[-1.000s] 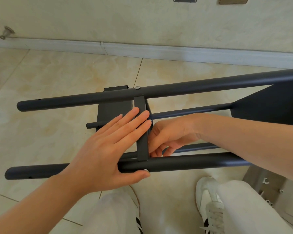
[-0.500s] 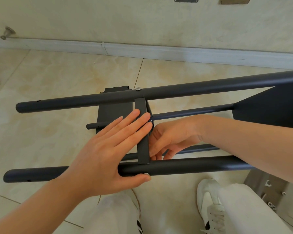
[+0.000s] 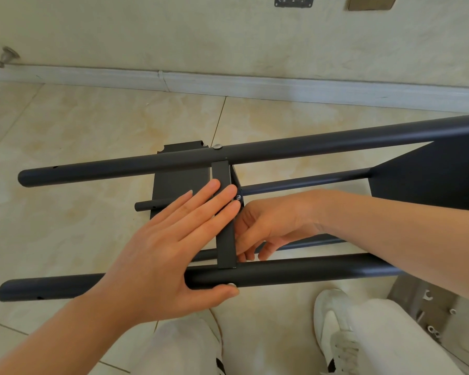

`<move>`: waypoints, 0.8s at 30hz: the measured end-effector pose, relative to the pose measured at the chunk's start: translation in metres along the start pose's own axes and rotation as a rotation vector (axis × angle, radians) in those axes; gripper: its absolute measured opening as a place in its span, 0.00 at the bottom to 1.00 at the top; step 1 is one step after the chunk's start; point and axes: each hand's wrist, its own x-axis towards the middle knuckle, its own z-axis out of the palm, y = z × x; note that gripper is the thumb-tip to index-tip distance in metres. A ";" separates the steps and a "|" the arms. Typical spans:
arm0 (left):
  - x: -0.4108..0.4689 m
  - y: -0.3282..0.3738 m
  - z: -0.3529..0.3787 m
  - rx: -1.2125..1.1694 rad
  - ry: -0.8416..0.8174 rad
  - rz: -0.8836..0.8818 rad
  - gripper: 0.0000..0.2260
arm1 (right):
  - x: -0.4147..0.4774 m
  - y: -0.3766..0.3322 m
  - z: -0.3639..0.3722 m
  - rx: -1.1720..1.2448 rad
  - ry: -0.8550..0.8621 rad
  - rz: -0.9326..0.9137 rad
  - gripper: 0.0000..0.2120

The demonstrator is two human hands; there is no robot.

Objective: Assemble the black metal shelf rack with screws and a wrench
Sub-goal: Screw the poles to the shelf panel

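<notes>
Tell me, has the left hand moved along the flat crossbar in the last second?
No. The left hand lies flat with fingers across the crossbar, thumb under the near tube, as before.
</notes>
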 end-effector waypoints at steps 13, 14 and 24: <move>0.002 -0.002 0.001 0.030 0.028 0.023 0.40 | -0.017 -0.005 0.003 -0.071 0.050 -0.023 0.09; 0.002 -0.002 0.001 0.031 0.039 0.031 0.39 | -0.022 -0.004 0.003 -0.071 0.057 -0.028 0.09; -0.005 0.009 -0.001 0.151 0.100 0.118 0.28 | -0.063 -0.016 0.039 -0.601 0.432 -0.091 0.11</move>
